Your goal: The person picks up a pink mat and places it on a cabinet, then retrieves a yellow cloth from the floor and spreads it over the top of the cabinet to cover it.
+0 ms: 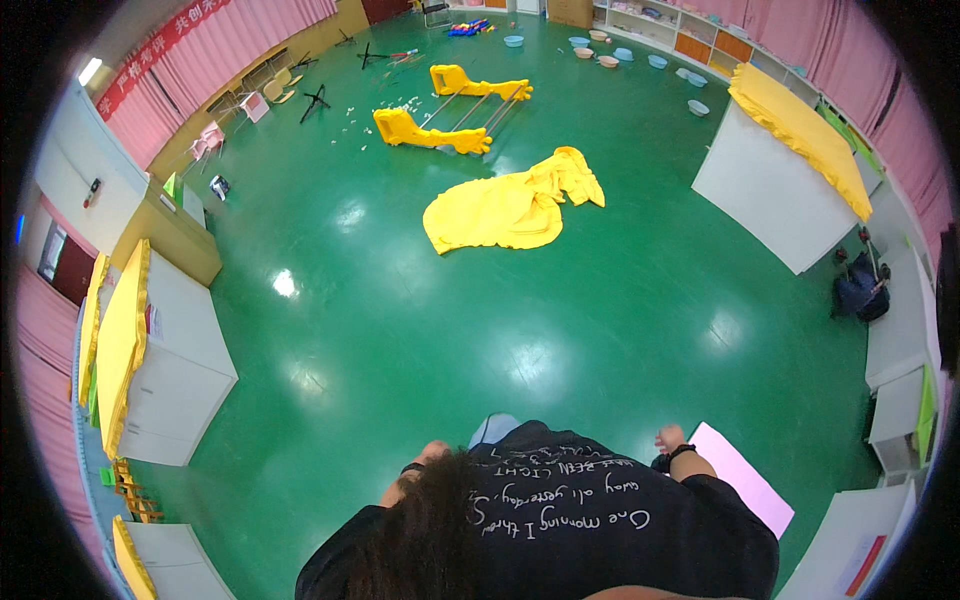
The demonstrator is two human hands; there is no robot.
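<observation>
My left hand (433, 451) is at the front of my body, half covered by hair and the black shirt; its fingers are hidden. My right hand (671, 437) is out to the right with a dark band at the wrist. Its fingers look curled in, and whatever they may hold is hidden. A pale pink board (745, 485) is beside and partly behind my right forearm; I cannot tell whether my arm touches it. Light blue cloth (494, 429) shows just ahead of the shirt. Farther ahead, a crumpled yellow cloth (495, 212) lies on the green floor (450, 330).
Beyond the cloth lies a metal-barred frame with yellow padded ends (430, 130). White cabinets with yellow covers stand left (180, 360) and right (770, 190). Several basins (697, 107) sit at the far right. Chairs (207, 140) stand far left. A dark bag (860, 288) is at the right.
</observation>
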